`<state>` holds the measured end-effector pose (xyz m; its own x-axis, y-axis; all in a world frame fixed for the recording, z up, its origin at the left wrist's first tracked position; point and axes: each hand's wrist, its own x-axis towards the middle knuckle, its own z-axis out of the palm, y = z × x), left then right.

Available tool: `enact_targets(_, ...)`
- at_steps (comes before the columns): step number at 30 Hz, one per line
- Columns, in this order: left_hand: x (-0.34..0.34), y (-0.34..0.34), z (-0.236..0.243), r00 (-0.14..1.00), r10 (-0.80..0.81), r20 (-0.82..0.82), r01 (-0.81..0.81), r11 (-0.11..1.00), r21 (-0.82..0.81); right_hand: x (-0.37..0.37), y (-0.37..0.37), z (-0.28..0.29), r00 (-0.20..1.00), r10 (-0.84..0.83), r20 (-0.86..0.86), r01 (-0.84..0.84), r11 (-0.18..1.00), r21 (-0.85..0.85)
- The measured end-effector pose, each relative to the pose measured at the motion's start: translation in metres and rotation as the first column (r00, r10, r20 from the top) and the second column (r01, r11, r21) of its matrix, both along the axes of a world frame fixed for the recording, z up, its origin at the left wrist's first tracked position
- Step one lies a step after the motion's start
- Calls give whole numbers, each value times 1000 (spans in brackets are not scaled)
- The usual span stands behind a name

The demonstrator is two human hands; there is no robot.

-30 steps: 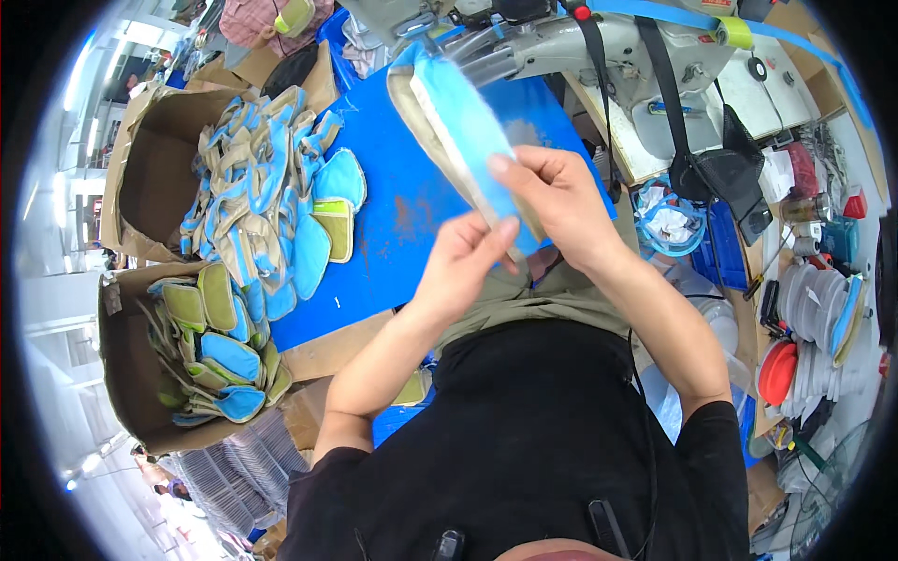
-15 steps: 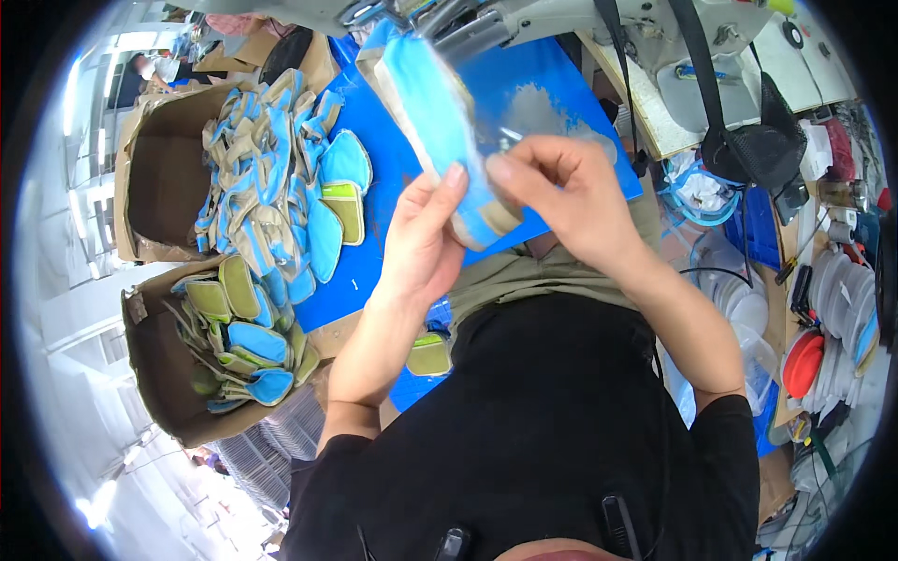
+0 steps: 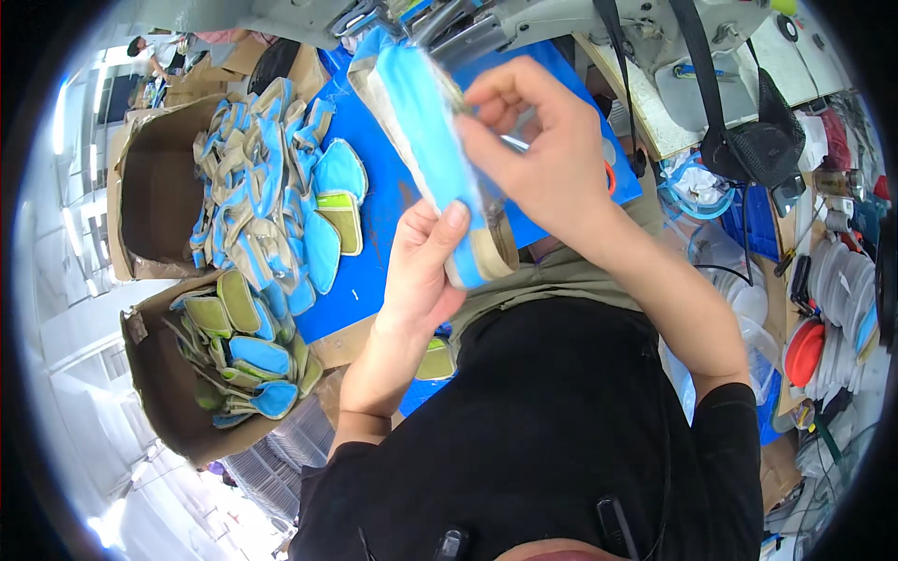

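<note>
The left hand (image 3: 418, 276) holds the near end of a long blue and beige padded fabric piece (image 3: 426, 140), shaped like a shoe upper or insole strip, its grip pressed around the lower end with the thumb lying across the blue face and the fingers hidden behind. The right hand (image 3: 538, 154) is at the piece's right edge, higher up, its fingers curled and pinched together against that edge; what exactly sits between the fingertips is too small to tell. The piece is raised above the blue work surface (image 3: 379, 201) and slants from the left hand up and leftward toward the grey sewing machine (image 3: 524, 23) at the top of the view, its far end close to the machine's metal parts.

To the left on the blue surface lies a heap of similar blue and beige fabric pieces (image 3: 267, 206), some with yellow-green faces, spilling against an open brown cardboard box (image 3: 159, 192). A second open cardboard box (image 3: 164, 374) stands nearer the person, just below the first, holding more blue and green pieces (image 3: 243, 351). One yellow-green piece (image 3: 435, 360) lies by the person's left forearm at the surface's near edge.

On the right, a black strap and pouch (image 3: 748, 140) hang beside the machine, above a clear plastic bag (image 3: 702, 192). Further right are stacked round items, with a red disc (image 3: 804, 351) among them. The person wears a black top (image 3: 552, 430)
</note>
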<state>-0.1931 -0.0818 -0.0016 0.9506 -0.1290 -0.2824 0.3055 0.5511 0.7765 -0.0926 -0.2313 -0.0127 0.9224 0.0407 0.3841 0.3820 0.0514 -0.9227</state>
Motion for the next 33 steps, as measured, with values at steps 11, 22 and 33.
enact_targets(11,3,-6,-2,1000,19,-13,-18,999,39,23,21,6,996,-42,-83,32,992,-125)
enact_targets(22,3,3,-10,999,-25,32,24,999,33,6,1,-10,950,218,-222,-195,973,124)
enact_targets(33,5,1,-9,1000,-18,-9,19,999,35,16,17,1,995,40,-92,-46,997,-56)
